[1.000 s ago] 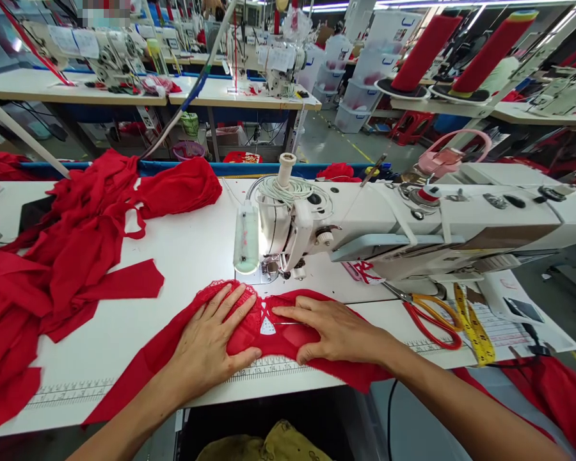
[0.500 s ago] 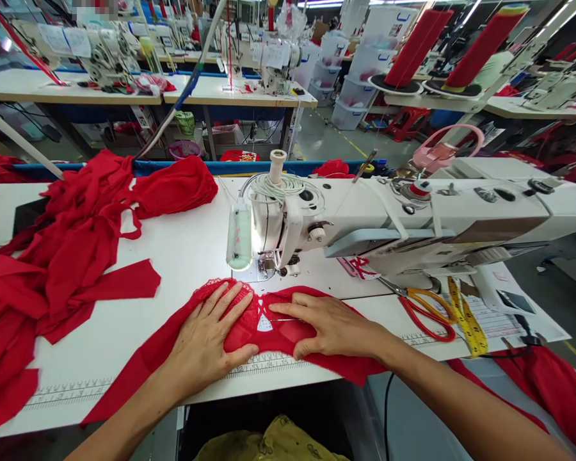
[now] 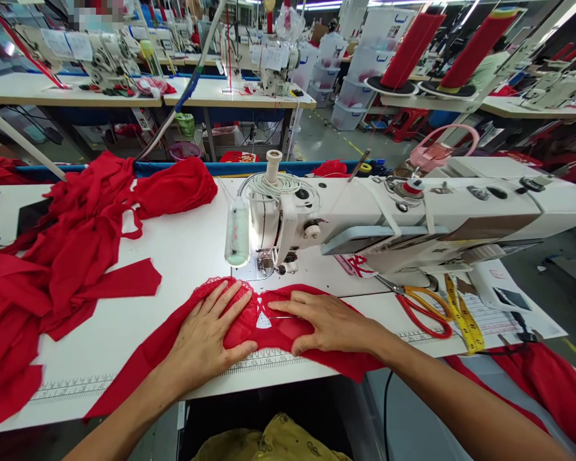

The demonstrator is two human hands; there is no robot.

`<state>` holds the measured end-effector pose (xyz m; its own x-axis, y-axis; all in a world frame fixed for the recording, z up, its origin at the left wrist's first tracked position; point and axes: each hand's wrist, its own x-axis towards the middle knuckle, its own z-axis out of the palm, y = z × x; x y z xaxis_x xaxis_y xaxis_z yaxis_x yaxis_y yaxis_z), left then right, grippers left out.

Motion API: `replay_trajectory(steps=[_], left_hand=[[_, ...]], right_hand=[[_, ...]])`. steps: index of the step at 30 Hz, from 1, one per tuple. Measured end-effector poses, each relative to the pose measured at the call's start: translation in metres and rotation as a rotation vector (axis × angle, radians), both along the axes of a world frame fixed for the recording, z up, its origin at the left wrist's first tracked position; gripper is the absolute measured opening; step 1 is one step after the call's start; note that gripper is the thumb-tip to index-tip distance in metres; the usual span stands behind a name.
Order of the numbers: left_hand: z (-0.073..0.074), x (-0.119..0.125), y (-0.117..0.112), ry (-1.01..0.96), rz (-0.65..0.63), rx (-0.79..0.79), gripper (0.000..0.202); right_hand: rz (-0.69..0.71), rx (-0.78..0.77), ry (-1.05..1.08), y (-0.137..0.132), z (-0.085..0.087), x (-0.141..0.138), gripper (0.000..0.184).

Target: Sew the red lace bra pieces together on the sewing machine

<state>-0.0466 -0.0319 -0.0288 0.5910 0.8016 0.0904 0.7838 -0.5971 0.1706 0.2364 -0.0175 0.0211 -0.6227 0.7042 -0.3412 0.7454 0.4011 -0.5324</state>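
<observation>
A red lace-trimmed bra (image 3: 288, 333) lies spread on the white sewing table, its crossed centre straps around a small white gap. My left hand (image 3: 211, 333) rests flat on the left cup, fingers stretched out and thumb apart. Over the right cup, my right hand (image 3: 329, 323) presses on the cloth with its fingers bent. A thin pointed metal tool (image 3: 281, 317) sticks out from under those fingers; its other end is hidden, so its kind is unclear. Just behind the bra stands the needle and presser foot (image 3: 265, 261) of a sewing machine (image 3: 365, 208).
Red fabric pieces (image 3: 84, 256) are heaped at the left. Orange-and-red-handled scissors (image 3: 425, 310) and a yellow tape measure (image 3: 464, 320) lie at the right. A printed ruler (image 3: 264, 362) runs along the front edge. Red thread cones (image 3: 413, 51) stand behind the machine.
Both hands and the bra stay almost in place. The view has shifted very slightly.
</observation>
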Motion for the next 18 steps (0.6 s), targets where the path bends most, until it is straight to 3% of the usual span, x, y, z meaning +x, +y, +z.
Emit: replay_trajectory(steps=[5, 10, 15, 16, 18], left_hand=[[0.002, 0.003, -0.004, -0.018, 0.01, -0.004, 0.077], [0.02, 0.005, -0.006, -0.095, 0.058, 0.01, 0.065], [0.031, 0.003, 0.005, -0.123, 0.228, -0.017, 0.084], [0.033, 0.003, 0.007, -0.13, 0.22, -0.064, 0.074], [0.039, 0.005, 0.01, -0.207, 0.211, -0.124, 0.035]], right_hand=[[0.016, 0.072, 0.004, -0.004, 0.0, 0.0, 0.077], [-0.227, 0.374, -0.101, -0.007, -0.004, 0.005, 0.054], [-0.31, 0.489, -0.24, -0.015, -0.001, 0.007, 0.015], [-0.33, 0.505, -0.198, -0.021, 0.005, 0.003, 0.012], [-0.355, 0.528, -0.045, -0.037, 0.02, -0.012, 0.012]])
